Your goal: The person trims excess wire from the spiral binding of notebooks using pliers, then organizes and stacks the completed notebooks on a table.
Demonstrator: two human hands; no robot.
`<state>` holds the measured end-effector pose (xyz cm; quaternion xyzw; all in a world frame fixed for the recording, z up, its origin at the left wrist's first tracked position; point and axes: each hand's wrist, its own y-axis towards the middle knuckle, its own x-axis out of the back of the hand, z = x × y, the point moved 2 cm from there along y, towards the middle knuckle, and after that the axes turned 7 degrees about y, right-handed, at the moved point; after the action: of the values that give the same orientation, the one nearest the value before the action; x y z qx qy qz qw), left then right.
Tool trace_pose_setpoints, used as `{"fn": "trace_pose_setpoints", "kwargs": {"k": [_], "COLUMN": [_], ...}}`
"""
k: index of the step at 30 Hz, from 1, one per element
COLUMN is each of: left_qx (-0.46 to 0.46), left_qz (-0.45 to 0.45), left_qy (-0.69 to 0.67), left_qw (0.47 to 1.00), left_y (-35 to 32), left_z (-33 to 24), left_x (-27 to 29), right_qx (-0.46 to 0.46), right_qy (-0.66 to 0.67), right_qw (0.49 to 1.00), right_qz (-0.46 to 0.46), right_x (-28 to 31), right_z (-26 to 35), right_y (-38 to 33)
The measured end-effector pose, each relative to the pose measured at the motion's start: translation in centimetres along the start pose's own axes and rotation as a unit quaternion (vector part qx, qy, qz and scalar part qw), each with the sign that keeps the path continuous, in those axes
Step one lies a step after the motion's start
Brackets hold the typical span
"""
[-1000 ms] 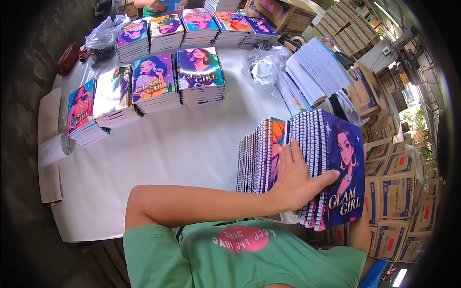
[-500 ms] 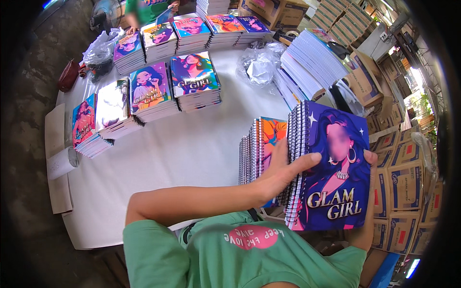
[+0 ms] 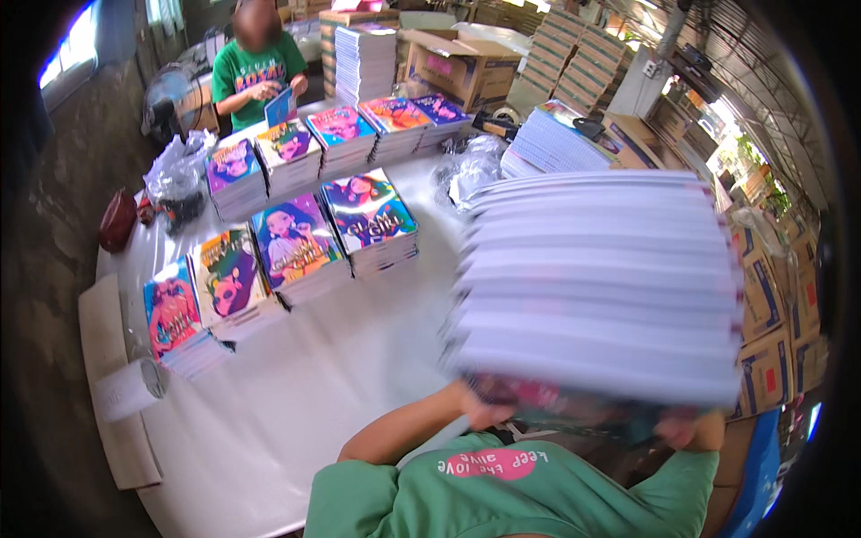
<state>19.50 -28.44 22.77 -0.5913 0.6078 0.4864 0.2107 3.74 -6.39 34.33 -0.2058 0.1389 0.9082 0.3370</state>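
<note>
A thick stack of spiral notebooks (image 3: pixel 601 278) is lifted in front of me, turned so the white page edges face up toward me; motion blurs it. My left hand (image 3: pixel 486 412) grips its near left corner, the fingers partly hidden beneath the covers. At the near right corner my right hand (image 3: pixel 679 429) is closed on the same stack, also blurred. To the left on the white table (image 3: pixel 296 412), a row of notebook piles with colourful covers stands, the closest of them a pile with a blue-and-white cover (image 3: pixel 369 211).
A second row of notebook piles (image 3: pixel 339 130) runs behind. Clear plastic bags (image 3: pixel 471 166) and another notebook stack (image 3: pixel 556 139) lie at the far right. Cardboard boxes (image 3: pixel 762 296) rise on the right. Across the table a person (image 3: pixel 260 76) holds a blue notebook. A plastic-wrapped roll (image 3: pixel 132 388) lies left.
The held notebooks went from cover-up to page edges up, in a thick stack. My left hand moved from the cover to the near corner. The view has lifted, showing more of the other person.
</note>
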Motion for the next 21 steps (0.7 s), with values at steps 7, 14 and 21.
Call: {"fn": "trace_pose_setpoints", "kwargs": {"k": [7, 14, 21], "left_qx": [-0.033, 0.014, -0.297], "left_qz": [-0.259, -0.443, -0.11], "left_qy": [0.063, 0.037, 0.697], "left_qw": [0.963, 0.896, 0.643], "left_y": [-13.2, -30.1, -31.1], "left_z": [-6.4, -6.8, -8.7], "left_x": [9.2, 19.2, 12.7], "right_qx": [-0.024, 0.005, 0.124], "right_qy": [-0.022, -0.1, -0.229], "right_qw": [0.969, 0.891, 0.802], "right_qz": [0.246, 0.443, 0.538], "right_x": [-8.0, -13.5, -13.9], "right_z": [-12.8, -27.1, -33.8], "right_y": [1.0, -0.7, -0.7]}}
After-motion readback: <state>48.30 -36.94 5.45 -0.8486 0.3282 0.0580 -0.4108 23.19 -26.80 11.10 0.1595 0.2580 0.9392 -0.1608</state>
